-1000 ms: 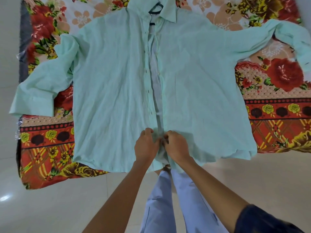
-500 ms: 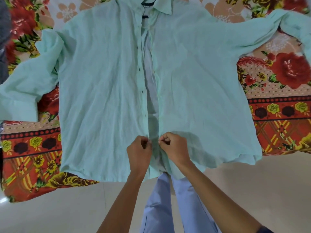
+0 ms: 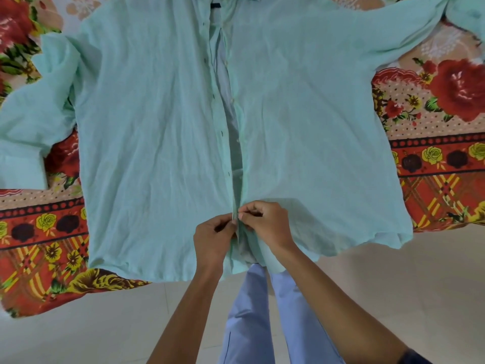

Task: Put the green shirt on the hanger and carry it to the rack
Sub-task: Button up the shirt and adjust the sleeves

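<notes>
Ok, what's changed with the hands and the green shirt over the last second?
Both hands, left hand and right hand, parted briefly, then closed again on the front edges of the green shirt, pinching them together near the hem. The camera moved closer. The shirt stays spread flat on the floral bedsheet, upper front still open.

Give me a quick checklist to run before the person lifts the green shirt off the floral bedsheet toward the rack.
1. Black hanger inside the collar: cannot tell; only a dark sliver shows at the top edge.
2. Front of the pale green button-up cotton shirt closed: not ok; the placket gapes open above the hands.
3. Bottom button fastened: cannot tell; the left hand and right hand pinch the two front edges together and cover it.
4. Sleeves free: ok; both lie spread out on the red and yellow floral bedsheet.
5. Hands free to lift: not ok; both are busy at the hem.
6. Rack located: cannot tell; none in view.
</notes>
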